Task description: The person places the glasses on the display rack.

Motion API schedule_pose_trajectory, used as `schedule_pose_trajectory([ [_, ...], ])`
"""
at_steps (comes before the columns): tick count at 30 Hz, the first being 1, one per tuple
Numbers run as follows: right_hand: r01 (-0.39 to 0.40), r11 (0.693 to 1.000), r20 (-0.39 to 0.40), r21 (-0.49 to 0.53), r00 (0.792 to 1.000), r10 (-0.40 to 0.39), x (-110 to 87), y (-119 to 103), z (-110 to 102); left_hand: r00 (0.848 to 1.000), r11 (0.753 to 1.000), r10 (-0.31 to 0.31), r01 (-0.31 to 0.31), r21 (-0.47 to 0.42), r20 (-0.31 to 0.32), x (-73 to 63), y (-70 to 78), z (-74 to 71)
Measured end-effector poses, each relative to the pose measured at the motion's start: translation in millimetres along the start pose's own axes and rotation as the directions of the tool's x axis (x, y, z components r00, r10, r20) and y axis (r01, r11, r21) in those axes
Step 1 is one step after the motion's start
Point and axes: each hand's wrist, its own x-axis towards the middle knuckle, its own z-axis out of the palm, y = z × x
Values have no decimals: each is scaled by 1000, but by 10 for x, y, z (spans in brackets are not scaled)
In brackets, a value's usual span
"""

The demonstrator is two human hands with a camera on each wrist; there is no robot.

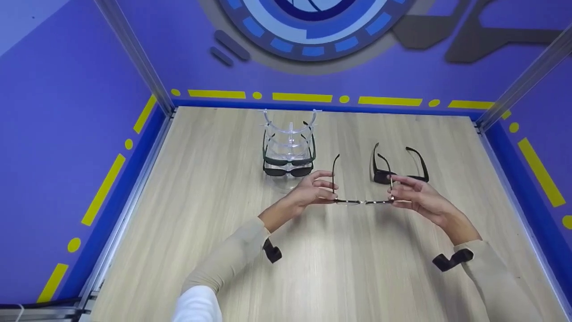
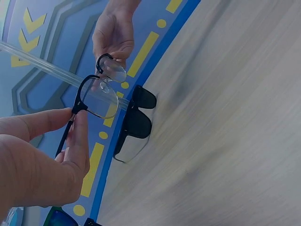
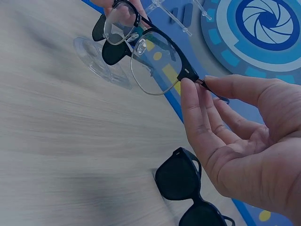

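Both hands hold a pair of clear-lens eyeglasses [image 1: 351,201] with black upper rims, raised over the table with the temples unfolded and pointing away. My left hand [image 1: 308,191] pinches the left hinge corner between thumb and fingers. At the opposite hinge, my right hand [image 1: 418,199] pinches the frame the same way. The right wrist view shows the thin wire lower rim of the eyeglasses [image 3: 151,94] and a nose pad. Just beyond the right hand lie black sunglasses [image 1: 382,176], partly covered by it, their temples open.
Left of centre at the back stands a clear plastic glasses rack [image 1: 291,130], its upper arms bare. Two pairs hang low on it: dark-framed sunglasses [image 1: 289,162] above black sunglasses [image 1: 288,172]. Blue panels [image 1: 286,80] wall the wooden table [image 1: 214,179] at the back and sides.
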Motion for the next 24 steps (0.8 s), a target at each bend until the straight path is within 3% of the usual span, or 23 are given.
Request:
schedule_pose_trajectory([
  [13, 36, 999, 15, 33, 999, -36, -34, -43, 30, 1000, 1000, 24, -24, -11, 5, -42, 111, 11],
  [24, 15, 998, -14, 66, 1000, -14, 22, -92, 117, 999, 998, 47, -46, -43, 10, -152, 200, -49],
])
